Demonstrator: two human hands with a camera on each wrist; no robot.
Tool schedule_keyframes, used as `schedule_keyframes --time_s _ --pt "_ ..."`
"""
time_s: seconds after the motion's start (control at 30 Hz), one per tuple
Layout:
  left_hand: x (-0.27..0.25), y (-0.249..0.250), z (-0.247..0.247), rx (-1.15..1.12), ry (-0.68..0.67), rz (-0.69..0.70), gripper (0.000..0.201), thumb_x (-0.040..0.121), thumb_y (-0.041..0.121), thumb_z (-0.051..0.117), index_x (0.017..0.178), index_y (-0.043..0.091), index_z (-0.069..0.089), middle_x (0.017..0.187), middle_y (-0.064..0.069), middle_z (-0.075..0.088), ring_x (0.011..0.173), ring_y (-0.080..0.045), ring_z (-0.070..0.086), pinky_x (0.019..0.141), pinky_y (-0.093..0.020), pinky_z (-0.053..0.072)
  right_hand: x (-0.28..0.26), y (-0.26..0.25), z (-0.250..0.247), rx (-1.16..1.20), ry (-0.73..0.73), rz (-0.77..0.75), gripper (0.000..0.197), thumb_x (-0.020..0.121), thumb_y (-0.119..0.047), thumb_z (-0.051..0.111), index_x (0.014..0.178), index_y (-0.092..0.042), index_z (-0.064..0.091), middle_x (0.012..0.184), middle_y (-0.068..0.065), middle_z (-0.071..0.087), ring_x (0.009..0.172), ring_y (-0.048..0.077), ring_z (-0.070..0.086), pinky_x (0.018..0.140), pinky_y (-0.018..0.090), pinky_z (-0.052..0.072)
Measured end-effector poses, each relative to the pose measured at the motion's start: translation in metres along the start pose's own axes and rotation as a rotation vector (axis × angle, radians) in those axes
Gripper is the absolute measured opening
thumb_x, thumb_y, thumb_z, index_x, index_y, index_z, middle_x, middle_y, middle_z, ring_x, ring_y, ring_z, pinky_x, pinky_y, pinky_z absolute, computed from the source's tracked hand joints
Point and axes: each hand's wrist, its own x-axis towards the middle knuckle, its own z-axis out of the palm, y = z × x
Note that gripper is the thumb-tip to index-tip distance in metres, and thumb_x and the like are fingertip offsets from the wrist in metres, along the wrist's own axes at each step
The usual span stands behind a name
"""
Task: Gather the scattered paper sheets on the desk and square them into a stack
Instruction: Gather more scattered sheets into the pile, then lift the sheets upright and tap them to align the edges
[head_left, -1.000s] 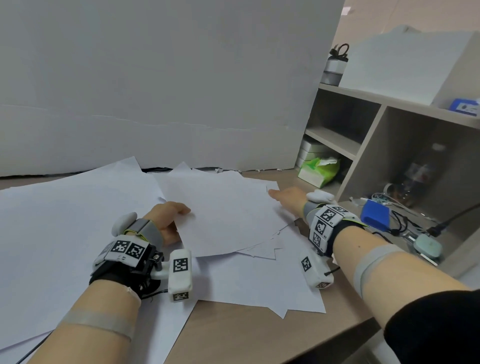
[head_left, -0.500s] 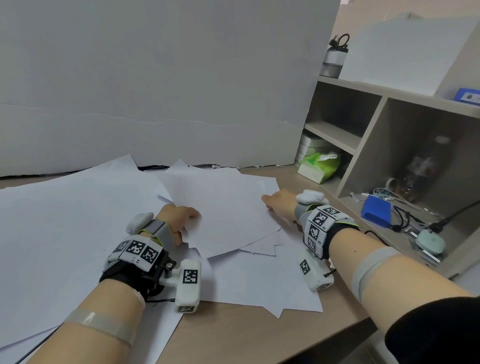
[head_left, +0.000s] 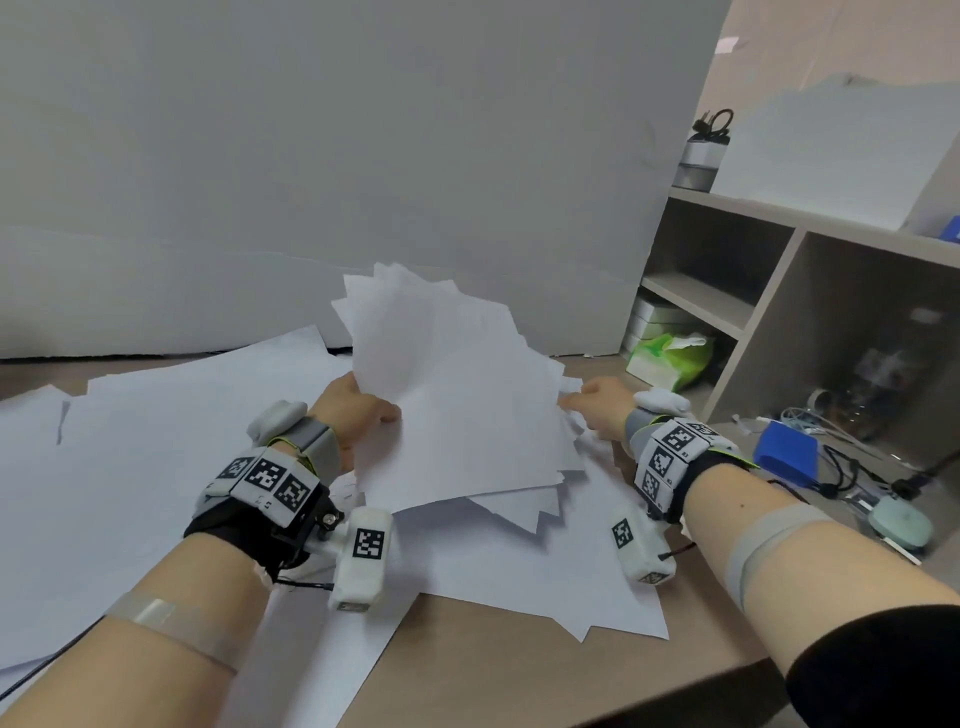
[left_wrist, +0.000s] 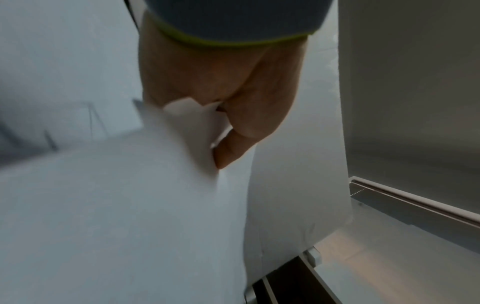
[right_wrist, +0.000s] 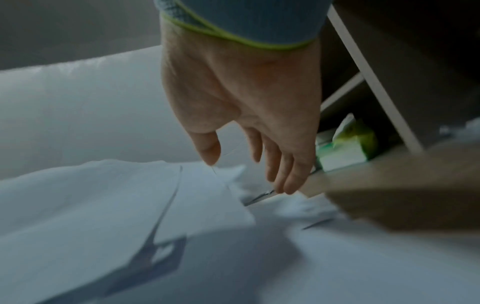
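Observation:
A fanned bundle of white paper sheets is raised off the desk, its far edge tilted up. My left hand grips its left edge; in the left wrist view the thumb presses on the sheets. My right hand is at the bundle's right edge. In the right wrist view that hand has loose, nearly straight fingers over the sheets. More sheets lie flat under the bundle, and large ones cover the desk's left.
A tall white board stands right behind the papers. A shelf unit on the right holds a green tissue pack. A blue box, cables and a mint device lie beside my right arm. The desk's front edge is near.
Both hands have drawn inward, pushing the flat sheets together. The bundle has lifted from the desk and now tilts up between my hands.

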Motion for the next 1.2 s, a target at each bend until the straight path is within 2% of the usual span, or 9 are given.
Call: schedule_keyframes --time_s 0.07,0.2,0.33,0.47,0.57,0.83,0.93,1.07,1.2 --pt "-0.005 0.007 -0.023 -0.038 0.013 0.088 0.035 0.081 -0.006 0.066 0.109 0.016 0.064 0.097 -0.013 0.066 0.091 -0.034 0.061 0.091 -0.05 0.053 -0.004 -0.012 0.005 0.254 -0.008 0.019 0.044 0.089 -0.038 0.066 0.123 -0.021 0.044 0.092 0.005 0.056 0.086 0.026 0.054 0.079 0.035 0.048" --pt "-0.017 0.016 -0.063 -0.091 0.045 0.209 0.032 0.085 -0.009 0.064 0.109 0.012 0.063 0.095 -0.011 0.068 0.083 -0.03 0.061 0.08 -0.04 0.051 -0.011 -0.043 0.022 0.683 -0.19 -0.042 0.039 0.084 -0.041 0.074 0.115 -0.019 0.066 0.111 -0.001 0.067 0.088 0.02 0.062 0.085 0.037 0.057" --pt "-0.016 0.02 -0.101 -0.144 0.095 0.268 0.036 0.084 -0.008 0.067 0.11 0.018 0.063 0.103 -0.007 0.071 0.092 -0.028 0.066 0.09 -0.044 0.054 -0.016 -0.092 0.052 0.855 -0.267 -0.206 0.028 0.088 -0.025 0.072 0.114 -0.013 0.07 0.099 -0.003 0.076 0.096 0.018 0.071 0.085 0.037 0.056" --pt "-0.008 0.022 -0.129 -0.157 0.153 0.321 0.038 0.064 0.004 0.072 0.099 0.018 0.064 0.087 -0.002 0.073 0.076 -0.021 0.068 0.075 -0.036 0.055 -0.014 -0.134 0.072 0.635 -0.084 -0.422 0.018 0.081 -0.015 0.077 0.098 -0.01 0.073 0.083 -0.002 0.075 0.074 0.017 0.07 0.066 0.025 0.056" --pt "0.002 0.019 -0.155 -0.15 0.214 0.369 0.037 0.073 -0.004 0.074 0.103 0.015 0.064 0.09 -0.002 0.072 0.079 -0.02 0.067 0.074 -0.032 0.054 -0.009 -0.161 0.088 0.531 -0.027 -0.496 0.014 0.08 -0.015 0.076 0.09 -0.007 0.071 0.069 -0.002 0.064 0.057 0.013 0.057 0.047 0.018 0.044" --pt "0.02 0.02 -0.182 -0.188 0.333 0.508 0.037 0.068 0.007 0.068 0.101 0.023 0.067 0.097 0.0 0.074 0.088 -0.021 0.07 0.084 -0.036 0.057 -0.019 -0.2 0.112 0.8 -0.093 -0.537 0.024 0.079 -0.004 0.077 0.089 -0.022 0.066 0.088 -0.003 0.075 0.08 0.017 0.071 0.074 0.036 0.059" --pt "0.023 0.012 -0.185 -0.142 0.371 0.543 0.033 0.071 0.008 0.067 0.098 0.026 0.067 0.096 0.001 0.074 0.089 -0.021 0.069 0.085 -0.038 0.057 -0.024 -0.206 0.126 0.792 0.009 -0.55 0.024 0.076 -0.004 0.076 0.089 -0.02 0.064 0.087 -0.003 0.074 0.079 0.016 0.07 0.072 0.03 0.059" --pt "0.028 0.001 -0.191 -0.068 0.402 0.545 0.032 0.071 0.01 0.07 0.095 0.03 0.071 0.094 0.005 0.076 0.089 -0.02 0.071 0.084 -0.037 0.057 -0.033 -0.212 0.142 0.855 0.109 -0.595 0.02 0.078 -0.002 0.071 0.085 -0.019 0.063 0.071 -0.013 0.069 0.06 0.001 0.063 0.058 0.016 0.051" --pt "0.032 0.001 -0.199 0.0 0.372 0.521 0.025 0.078 -0.003 0.072 0.094 0.017 0.07 0.077 0.018 0.075 0.073 0.0 0.07 0.069 -0.018 0.053 -0.04 -0.219 0.145 0.878 0.172 -0.696 0.021 0.081 0.001 0.069 0.083 -0.019 0.062 0.072 -0.01 0.067 0.058 -0.002 0.061 0.06 0.013 0.049"
